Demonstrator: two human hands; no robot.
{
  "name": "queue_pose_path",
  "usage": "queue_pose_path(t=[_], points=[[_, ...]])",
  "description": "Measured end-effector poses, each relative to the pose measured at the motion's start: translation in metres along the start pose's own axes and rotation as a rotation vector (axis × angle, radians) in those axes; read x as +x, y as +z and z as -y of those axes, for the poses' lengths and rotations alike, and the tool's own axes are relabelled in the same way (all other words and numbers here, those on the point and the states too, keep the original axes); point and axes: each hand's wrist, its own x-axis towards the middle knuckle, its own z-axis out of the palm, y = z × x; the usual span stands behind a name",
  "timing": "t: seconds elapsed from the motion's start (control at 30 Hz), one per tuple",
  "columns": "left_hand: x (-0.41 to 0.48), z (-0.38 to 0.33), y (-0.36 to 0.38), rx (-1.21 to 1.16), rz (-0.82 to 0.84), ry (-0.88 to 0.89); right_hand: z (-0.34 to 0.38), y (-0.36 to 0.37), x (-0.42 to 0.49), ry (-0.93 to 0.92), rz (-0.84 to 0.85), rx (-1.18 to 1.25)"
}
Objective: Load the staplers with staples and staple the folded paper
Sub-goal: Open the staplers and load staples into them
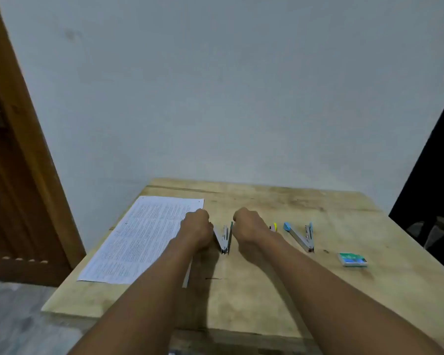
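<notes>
An opened stapler point(224, 239) lies in a V on the wooden table point(254, 298), its hinge toward me. My left hand point(196, 230) is curled at the tip of its metal magazine arm. My right hand point(249, 226) is curled at the tip of its green top arm. Both sets of fingertips are hidden under the knuckles. A second opened stapler with blue ends point(301, 235) lies to the right. A yellow stapler point(274, 226) peeks out behind my right hand. A green-and-white staple box point(353, 259) sits further right. A printed paper sheet point(144, 237) lies on the left.
A thin pale strip point(187, 276) shows beside my left forearm. A pale wall stands behind the table, a wooden door frame point(23, 149) on the left, dark objects point(431, 175) at the right edge. The table's left edge drops to a grey floor.
</notes>
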Motion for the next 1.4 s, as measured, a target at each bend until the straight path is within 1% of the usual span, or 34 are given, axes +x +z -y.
queue_pose_path(t=[0.03,0.1,0.23,0.33,0.43,0.57,0.67,0.9,0.97,1.07,1.17,1.2,1.27,1.33,1.4], points=[[0.003,0.001,0.001,-0.020,0.011,-0.011,0.000,0.005,0.006,0.010,0.001,0.018],[0.011,0.004,0.006,-0.089,-0.016,-0.054,-0.003,0.013,0.017,0.079,-0.018,0.109],[0.023,0.002,0.009,-0.241,0.009,-0.125,-0.001,0.026,0.028,0.180,-0.070,0.497],[0.020,0.002,0.006,-0.307,0.004,-0.155,-0.002,0.024,0.029,0.222,-0.066,0.647],[0.008,-0.002,-0.006,-0.368,-0.030,-0.193,0.000,0.013,0.022,0.217,-0.061,0.686],[-0.007,-0.009,-0.022,-0.615,-0.033,-0.236,0.008,-0.006,0.004,0.140,-0.094,0.605],[-0.020,-0.016,-0.038,-0.741,-0.040,-0.260,0.007,-0.018,-0.007,0.118,-0.125,0.601],[-0.042,-0.024,-0.063,-1.132,-0.180,-0.381,-0.020,-0.041,-0.035,0.144,-0.089,0.788],[-0.044,-0.023,-0.066,-1.266,-0.187,-0.407,-0.027,-0.048,-0.044,0.159,-0.077,0.901],[-0.047,-0.027,-0.067,-1.536,-0.120,-0.423,-0.034,-0.062,-0.058,0.194,-0.094,1.115],[-0.059,-0.031,-0.063,-1.635,0.009,-0.426,-0.040,-0.073,-0.062,0.227,-0.141,1.291],[-0.064,-0.030,-0.061,-1.634,0.071,-0.423,-0.042,-0.077,-0.062,0.233,-0.160,1.326],[-0.070,-0.027,-0.057,-1.575,0.209,-0.418,-0.044,-0.084,-0.062,0.241,-0.204,1.317],[-0.077,-0.025,-0.054,-1.446,0.389,-0.393,-0.044,-0.091,-0.063,0.228,-0.210,1.265],[-0.083,-0.029,-0.055,-1.277,0.614,-0.336,-0.041,-0.095,-0.065,0.201,-0.167,1.211]])
